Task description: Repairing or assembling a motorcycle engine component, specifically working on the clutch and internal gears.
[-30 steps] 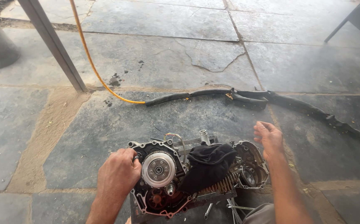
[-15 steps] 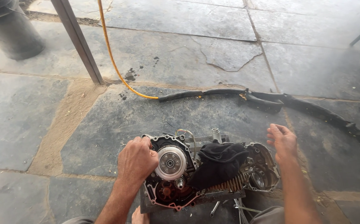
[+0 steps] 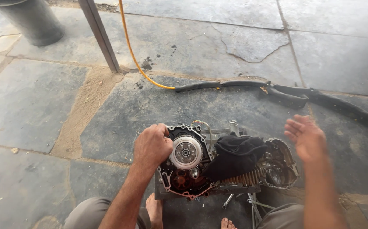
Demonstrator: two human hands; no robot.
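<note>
since half a second ago the right hand [image 3: 305, 138] has lifted off and hangs open at three o'clock of the engine case [image 3: 226, 163] on the stone floor [image 3: 35, 106]. left hand [image 3: 152, 146], closed, grips the case rim at nine o'clock of the clutch [image 3: 186, 152]. likely steadying; next calls for a firm hold. black rag [image 3: 235, 154] covers the middle.

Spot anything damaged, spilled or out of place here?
Yes. A black cloth is stuffed into the middle of the opened engine, over its parts. The stone floor is cracked beyond it, with dark stains beside the yellow hose.
</note>
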